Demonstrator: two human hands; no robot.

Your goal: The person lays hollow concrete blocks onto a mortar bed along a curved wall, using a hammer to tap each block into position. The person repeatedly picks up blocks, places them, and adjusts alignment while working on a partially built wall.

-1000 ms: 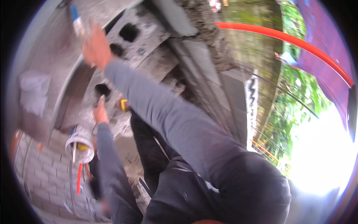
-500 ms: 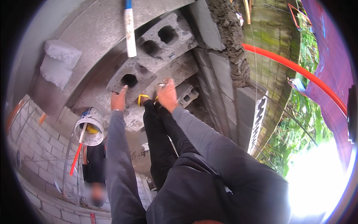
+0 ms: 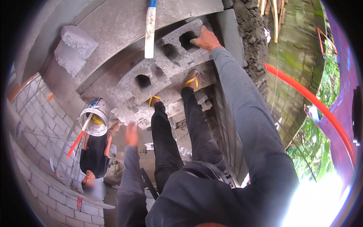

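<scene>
At the far end of a grey hollow concrete block, my right hand grips its end wall, with the thumb at the edge of a core hole and the fingers over the outer side. A second hollow block lies against it to the left. My left hand is held low beside the rough edge of a concrete step, fingers stretched out and slightly blurred, holding nothing. Between the hands, my feet in yellow-strapped flip-flops stand on the steps.
A bucket holding tools hangs or stands at left, near a person in black. Broken block pieces lie at upper left. A white pipe with a blue end juts in above. Mortar tops the right wall; an orange pipe arches beyond.
My right hand has moved up and right from near my feet to the block's far end. My left hand has dropped away from the nearer block. My right foot has stepped out to the right.
</scene>
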